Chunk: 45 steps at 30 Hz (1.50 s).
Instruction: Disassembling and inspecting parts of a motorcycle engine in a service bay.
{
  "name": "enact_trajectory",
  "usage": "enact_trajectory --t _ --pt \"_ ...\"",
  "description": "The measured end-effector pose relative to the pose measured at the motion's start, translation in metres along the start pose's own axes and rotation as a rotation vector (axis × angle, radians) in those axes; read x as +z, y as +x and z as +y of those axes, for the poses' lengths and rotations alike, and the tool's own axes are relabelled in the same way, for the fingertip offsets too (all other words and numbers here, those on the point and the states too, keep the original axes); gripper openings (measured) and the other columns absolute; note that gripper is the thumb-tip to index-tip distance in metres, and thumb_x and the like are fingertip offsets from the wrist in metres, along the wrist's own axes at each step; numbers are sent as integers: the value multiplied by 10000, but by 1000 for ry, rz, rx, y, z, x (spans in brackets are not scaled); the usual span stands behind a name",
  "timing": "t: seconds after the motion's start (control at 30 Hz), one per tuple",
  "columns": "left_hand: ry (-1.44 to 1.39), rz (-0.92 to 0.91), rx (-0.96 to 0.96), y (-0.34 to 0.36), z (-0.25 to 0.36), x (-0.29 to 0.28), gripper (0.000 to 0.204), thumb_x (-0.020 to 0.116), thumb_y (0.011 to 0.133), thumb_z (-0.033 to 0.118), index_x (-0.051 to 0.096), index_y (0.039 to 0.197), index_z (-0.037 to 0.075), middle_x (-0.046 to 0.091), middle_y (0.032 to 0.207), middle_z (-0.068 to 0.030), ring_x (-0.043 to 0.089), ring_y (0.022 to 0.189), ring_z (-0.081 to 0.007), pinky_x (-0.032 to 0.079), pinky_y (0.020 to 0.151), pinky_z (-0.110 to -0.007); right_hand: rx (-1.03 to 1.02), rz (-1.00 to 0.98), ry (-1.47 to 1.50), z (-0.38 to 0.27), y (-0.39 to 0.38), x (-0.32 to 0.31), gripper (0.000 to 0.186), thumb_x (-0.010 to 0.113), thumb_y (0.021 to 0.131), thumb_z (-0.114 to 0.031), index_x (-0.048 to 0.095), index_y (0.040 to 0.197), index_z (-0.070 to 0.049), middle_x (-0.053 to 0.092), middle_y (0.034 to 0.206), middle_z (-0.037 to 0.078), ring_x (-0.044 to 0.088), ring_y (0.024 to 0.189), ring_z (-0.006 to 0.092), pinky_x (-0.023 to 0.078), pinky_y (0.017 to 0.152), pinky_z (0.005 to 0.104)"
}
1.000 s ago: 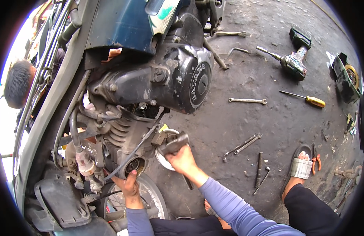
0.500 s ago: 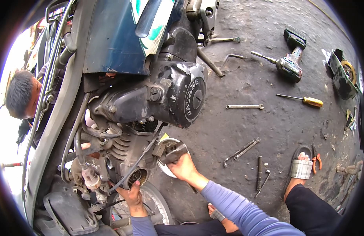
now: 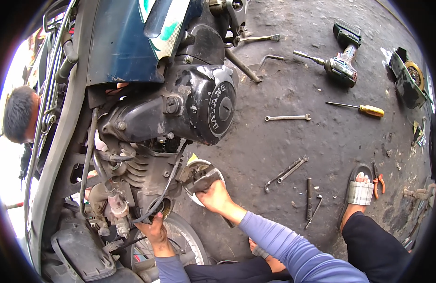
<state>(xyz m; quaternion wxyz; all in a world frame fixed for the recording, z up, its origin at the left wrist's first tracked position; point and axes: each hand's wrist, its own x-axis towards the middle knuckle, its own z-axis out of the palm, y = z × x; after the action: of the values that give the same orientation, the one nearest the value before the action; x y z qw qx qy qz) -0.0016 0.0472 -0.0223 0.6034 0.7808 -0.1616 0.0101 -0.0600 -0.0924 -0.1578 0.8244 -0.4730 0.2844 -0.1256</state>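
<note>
My right hand (image 3: 217, 197) is closed around what looks like a hammer (image 3: 206, 181) with a dark, blocky metal head. A short end of its handle shows below my wrist. Behind the head is a round white bowl (image 3: 195, 199), partly covered. My left hand (image 3: 155, 234) is at the engine's cylinder head (image 3: 152, 202), thumb up against the rim of its round opening. The fingers curl out of sight, so what they grip is hidden. A black cable (image 3: 170, 181) crosses in front of that opening. The engine's scuffed black cover (image 3: 199, 104) sits above both hands.
On the dark ground lie a cordless drill (image 3: 343, 66), a yellow-handled screwdriver (image 3: 369, 110), several wrenches (image 3: 287, 117), a dark rod (image 3: 309, 198) and orange-handled pliers (image 3: 379, 185). A metal box (image 3: 406, 85) holds a tape roll. Behind the motorcycle frame is another person (image 3: 21, 113).
The view has shifted slightly, moving the motorcycle and tools a little left and up. My hands keep nearly the same positions, and the hammer head is tilted differently over the bowl.
</note>
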Motion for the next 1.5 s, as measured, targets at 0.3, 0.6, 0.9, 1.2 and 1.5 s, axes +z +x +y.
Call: enact_trajectory --t 0.3,0.6,0.9,1.2,1.5 --pt "-23 10 -3 -2 9 1 804 612 676 -95 204 1362 -1 444 1220 -122 498 1050 -217 378 952 -332 -23 -100 -156 2 -1 -3 223 607 667 -67 647 863 32 662 739 122 630 689 221 499 686 320" --pt "32 158 -143 -10 -8 -19 847 641 682 -89 124 1351 -69 452 1186 -168 516 1016 -229 383 952 -345 151 -220 -260 -11 0 -11 257 628 683 -101 624 879 65 649 774 191 632 714 198 498 672 340" --pt "-28 154 -150 -11 1 -4 899 625 685 -118 54 1378 -65 407 1261 -180 492 1071 -248 367 971 -363 151 26 57 -5 -5 -1 253 626 683 -100 631 877 63 665 783 153 640 747 212 501 697 338" --pt "60 100 -113 -11 -28 -42 960 654 699 -92 -25 1378 -97 344 1302 -197 424 1155 -266 307 1018 -382 56 1 -33 -23 -6 -2 209 603 693 -81 634 839 65 653 719 155 629 674 174 502 649 332" --pt "78 85 -101 -11 -10 -19 924 659 701 -96 -5 1340 -169 336 1296 -217 423 1149 -277 287 1032 -382 28 -126 -148 3 -9 -5 194 609 687 -85 630 808 66 635 680 113 589 624 156 484 602 331"
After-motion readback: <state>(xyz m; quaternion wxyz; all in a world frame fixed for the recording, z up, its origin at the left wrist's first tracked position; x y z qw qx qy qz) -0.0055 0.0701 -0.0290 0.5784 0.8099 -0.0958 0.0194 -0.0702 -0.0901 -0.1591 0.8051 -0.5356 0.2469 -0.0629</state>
